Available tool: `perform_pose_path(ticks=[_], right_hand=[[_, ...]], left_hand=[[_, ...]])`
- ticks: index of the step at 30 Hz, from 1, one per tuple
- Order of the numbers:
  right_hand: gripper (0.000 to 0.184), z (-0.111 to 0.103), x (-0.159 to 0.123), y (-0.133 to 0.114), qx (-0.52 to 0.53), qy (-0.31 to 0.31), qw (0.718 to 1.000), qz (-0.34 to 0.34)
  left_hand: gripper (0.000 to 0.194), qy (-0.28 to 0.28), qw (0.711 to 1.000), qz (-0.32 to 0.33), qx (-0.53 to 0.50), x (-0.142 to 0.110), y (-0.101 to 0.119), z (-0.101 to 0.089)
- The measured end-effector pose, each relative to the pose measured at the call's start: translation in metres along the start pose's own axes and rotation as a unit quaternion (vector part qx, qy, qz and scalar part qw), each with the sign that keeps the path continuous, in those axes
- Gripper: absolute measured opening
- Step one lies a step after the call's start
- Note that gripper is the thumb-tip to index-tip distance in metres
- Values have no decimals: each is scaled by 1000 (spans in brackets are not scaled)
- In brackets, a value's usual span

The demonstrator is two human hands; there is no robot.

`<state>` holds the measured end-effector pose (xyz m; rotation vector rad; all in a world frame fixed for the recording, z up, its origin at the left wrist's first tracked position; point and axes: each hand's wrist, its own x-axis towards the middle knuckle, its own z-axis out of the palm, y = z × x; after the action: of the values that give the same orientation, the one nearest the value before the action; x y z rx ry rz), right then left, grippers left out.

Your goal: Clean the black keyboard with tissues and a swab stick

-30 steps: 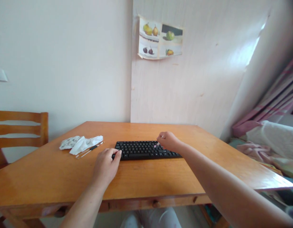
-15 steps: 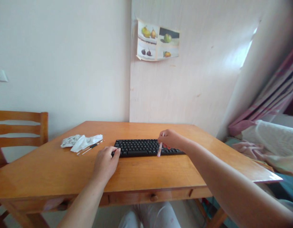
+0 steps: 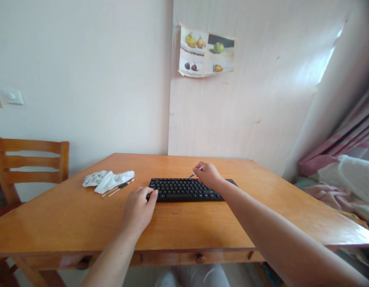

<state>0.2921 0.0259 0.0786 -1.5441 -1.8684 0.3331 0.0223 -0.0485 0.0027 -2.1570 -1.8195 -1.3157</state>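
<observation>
A black keyboard (image 3: pixel 178 191) lies flat on the wooden table in front of me. My left hand (image 3: pixel 140 207) grips its left front corner, thumb on top and the other fingers curled at the side. Over the right part of the keyboard, my right hand (image 3: pixel 206 174) is closed around a slim, pale small brush (image 3: pixel 191 175). Its end points left toward the back row of keys; most of it is hidden by my fingers. Whether the tip touches the keys I cannot tell.
Left of the keyboard, crumpled white tissue (image 3: pixel 114 181) lies beside thin sticks with a dark handle (image 3: pixel 123 185). A wooden chair (image 3: pixel 31 161) stands at the far left. The wall is behind the table (image 3: pixel 184 227); folded cloth (image 3: pixel 336 195) is piled at the right.
My right hand has turned the brush from pointing down toward me to pointing left at the keyboard's back edge. The left hand keeps its grip; the whole view has shifted slightly.
</observation>
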Motion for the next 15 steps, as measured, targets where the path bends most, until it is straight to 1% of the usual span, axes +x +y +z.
perform_pose_path(ticks=[3,6,11,15], right_hand=[[19,5,2,-1,-15,-18,1000,-4],[18,4,-1,0,-31,-43,999,-4],[19,-8,-13,-3,-48,-69,996,5],[16,-18,-25,-9,-58,-82,995,10]], left_hand=[[33,2,1000,-2,-5,0,2,-1],[31,3,1000,-4,-3,1,2,-1],[32,5,1000,-2,-5,1,2,0],[32,4,1000,0,-7,1,2,-1]])
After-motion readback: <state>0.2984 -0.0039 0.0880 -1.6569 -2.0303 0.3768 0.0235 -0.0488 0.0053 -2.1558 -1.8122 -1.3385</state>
